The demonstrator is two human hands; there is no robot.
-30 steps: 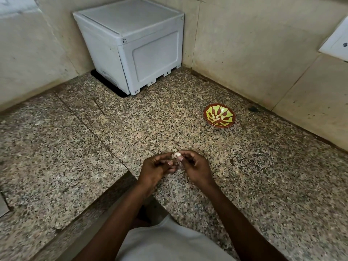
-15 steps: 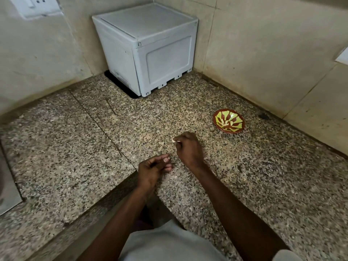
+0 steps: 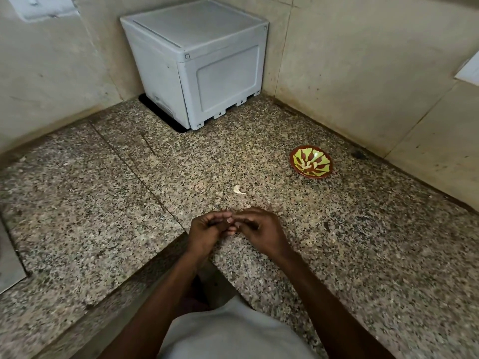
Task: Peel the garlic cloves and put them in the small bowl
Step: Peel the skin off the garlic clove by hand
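Note:
My left hand (image 3: pixel 206 230) and my right hand (image 3: pixel 260 226) meet fingertip to fingertip just above the counter's front corner. Both have curled fingers pinching a small garlic clove, which the fingers almost wholly hide. A pale curved piece of garlic peel (image 3: pixel 239 189) lies on the granite a little beyond my hands. The small bowl (image 3: pixel 320 156), red-brown with a yellow-green pattern, stands farther back to the right near the wall, with a pale bit inside it.
A grey-white plastic box (image 3: pixel 199 71) fills the back corner of the speckled granite counter (image 3: pixel 103 203). Tiled walls close off the back and the right side. A metal edge (image 3: pixel 10 260) shows at the far left. The counter's front edge cuts inward by my body.
My right hand reached forward and left the piece of peel on the counter, then came back to meet my left hand. The camera tilted slightly.

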